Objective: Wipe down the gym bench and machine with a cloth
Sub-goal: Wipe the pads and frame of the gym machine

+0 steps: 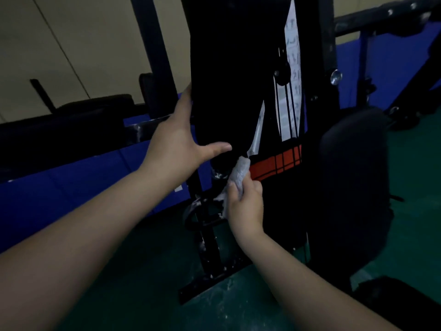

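A tall black padded back panel (226,68) of the gym machine stands upright in the middle of the view. My left hand (176,137) rests on the panel's left edge, thumb stretched across its lower front and fingers behind the edge. My right hand (245,204) grips a bunched pale grey cloth (239,172) and presses its tip against the machine just below the panel, beside an orange weight-stack label (276,164). A black seat pad (353,187) sits to the right.
The machine's black base frame (210,266) stands on a green floor (143,295). Blue mats (71,187) line the left side, with another black bench (59,127) behind them. A white exercise chart (292,68), cables and a chrome knob (335,76) sit behind the panel.
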The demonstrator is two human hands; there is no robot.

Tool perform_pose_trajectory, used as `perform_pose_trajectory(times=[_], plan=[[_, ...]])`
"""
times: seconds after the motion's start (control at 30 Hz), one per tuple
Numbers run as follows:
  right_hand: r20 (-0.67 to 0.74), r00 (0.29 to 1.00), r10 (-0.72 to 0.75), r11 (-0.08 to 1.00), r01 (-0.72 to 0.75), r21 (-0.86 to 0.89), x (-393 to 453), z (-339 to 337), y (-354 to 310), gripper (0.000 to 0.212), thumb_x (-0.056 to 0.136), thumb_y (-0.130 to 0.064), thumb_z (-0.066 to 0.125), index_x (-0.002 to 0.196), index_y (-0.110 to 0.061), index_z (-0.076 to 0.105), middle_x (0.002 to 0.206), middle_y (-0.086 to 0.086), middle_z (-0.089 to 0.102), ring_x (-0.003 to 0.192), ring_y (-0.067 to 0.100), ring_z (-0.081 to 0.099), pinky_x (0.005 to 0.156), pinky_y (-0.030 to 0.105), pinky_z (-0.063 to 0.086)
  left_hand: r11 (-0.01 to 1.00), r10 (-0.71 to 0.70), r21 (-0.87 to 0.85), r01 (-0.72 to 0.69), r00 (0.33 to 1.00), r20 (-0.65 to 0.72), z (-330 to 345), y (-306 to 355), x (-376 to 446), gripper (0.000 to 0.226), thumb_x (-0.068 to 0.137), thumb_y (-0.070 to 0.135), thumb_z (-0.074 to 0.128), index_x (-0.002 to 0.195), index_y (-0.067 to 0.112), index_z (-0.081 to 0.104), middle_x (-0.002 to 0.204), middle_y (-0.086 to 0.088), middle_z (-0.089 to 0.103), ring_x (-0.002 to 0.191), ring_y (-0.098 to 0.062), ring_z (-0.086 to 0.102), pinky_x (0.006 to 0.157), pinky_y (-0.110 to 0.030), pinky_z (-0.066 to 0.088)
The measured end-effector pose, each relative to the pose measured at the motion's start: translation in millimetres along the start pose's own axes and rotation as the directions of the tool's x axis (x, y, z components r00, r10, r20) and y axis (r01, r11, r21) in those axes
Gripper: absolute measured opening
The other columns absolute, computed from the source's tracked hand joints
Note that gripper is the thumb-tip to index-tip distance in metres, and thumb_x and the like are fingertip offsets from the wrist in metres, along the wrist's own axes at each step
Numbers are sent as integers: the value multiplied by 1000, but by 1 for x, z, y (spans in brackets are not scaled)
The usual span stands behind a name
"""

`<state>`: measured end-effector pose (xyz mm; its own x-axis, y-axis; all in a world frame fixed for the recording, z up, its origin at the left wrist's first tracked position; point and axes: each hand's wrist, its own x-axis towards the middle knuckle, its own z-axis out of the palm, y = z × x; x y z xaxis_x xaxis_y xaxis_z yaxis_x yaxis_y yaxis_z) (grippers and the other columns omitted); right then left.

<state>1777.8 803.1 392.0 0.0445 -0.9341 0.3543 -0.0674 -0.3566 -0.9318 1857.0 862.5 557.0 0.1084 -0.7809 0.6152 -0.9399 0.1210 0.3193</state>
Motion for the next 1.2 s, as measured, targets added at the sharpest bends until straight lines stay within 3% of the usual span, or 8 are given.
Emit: perform_pose_trajectory(times=[0.13, 0.37, 0.57, 0.73, 0.83, 0.93, 1.0, 1.2], plan=[[67, 986, 155, 984, -148, -95, -4, 18, 35, 20, 98, -22, 49, 113, -10, 56, 105, 8, 45, 74, 15, 52, 73, 20, 44, 998, 49, -35, -49, 999, -12, 5, -7, 1, 112, 65, 49, 79, 150, 36, 7, 124, 30, 36, 108, 18, 29, 83, 10, 22], [-109, 993, -50, 996, 58, 72, -13, 10, -6, 44, 101, -31, 33, 142, -14, 34, 106, 4, 43, 80, -7, 46, 63, 0, 35, 996, 65, -54, -67, 997, -31, 8, -8, -1, 111, 65, 48, 80, 150, 34, 11, 119, 34, 36, 112, 12, 40, 96, -11, 39], [-173, 984, -30, 998, 21, -54, -2, 37, 9, 12, 98, -10, 43, 100, -2, 51, 100, 7, 41, 77, 5, 40, 73, 14, 33, 998, 53, -35, -54, 998, -37, 6, -5, -1, 109, 66, 50, 80, 151, 31, 15, 126, 28, 40, 110, 15, 34, 84, 10, 26], [136, 939, 317, 932, -281, -231, -3, 19, 65, 33, 99, -24, 40, 127, -9, 47, 113, 13, 51, 99, 27, 55, 74, 26, 34, 999, 51, -17, -52, 997, -50, 6, -3, -3, 109, 66, 50, 80, 151, 31, 15, 138, 16, 47, 110, 15, 34, 89, 7, 27], [2, 986, 169, 979, -168, -118, -4, 16, 43, 45, 102, -29, 34, 147, -21, 29, 117, 12, 46, 87, 19, 53, 73, 25, 40, 998, 40, -43, -42, 998, -46, 5, 0, -5, 110, 66, 49, 80, 151, 33, 13, 130, 27, 41, 113, 16, 34, 99, -8, 36], [-150, 986, 69, 975, -35, 217, 4, 22, 3, 47, 102, -29, 31, 148, -20, 25, 111, 4, 45, 93, 13, 54, 78, 20, 44, 998, 19, -52, -21, 999, -38, 4, 1, -5, 110, 66, 47, 81, 151, 32, 12, 125, 30, 37, 114, 17, 33, 98, -7, 36], [-199, 980, 15, 986, 19, 165, 10, 29, -7, 46, 103, -25, 32, 148, -22, 25, 104, 0, 43, 88, 5, 51, 75, 9, 41, 999, 10, -40, -11, 999, -33, 4, 2, -5, 111, 67, 47, 81, 152, 31, 12, 131, 24, 42, 114, 16, 33, 96, -1, 32], [162, 944, 286, 955, -266, -134, 12, 26, 67, 35, 100, -27, 39, 132, -12, 45, 116, 14, 54, 105, 30, 55, 80, 28, 38, 999, 6, -42, -7, 1000, -23, 4, 2, -6, 109, 69, 44, 80, 152, 29, 11, 144, 16, 41, 124, 11, 31, 92, 7, 25]])
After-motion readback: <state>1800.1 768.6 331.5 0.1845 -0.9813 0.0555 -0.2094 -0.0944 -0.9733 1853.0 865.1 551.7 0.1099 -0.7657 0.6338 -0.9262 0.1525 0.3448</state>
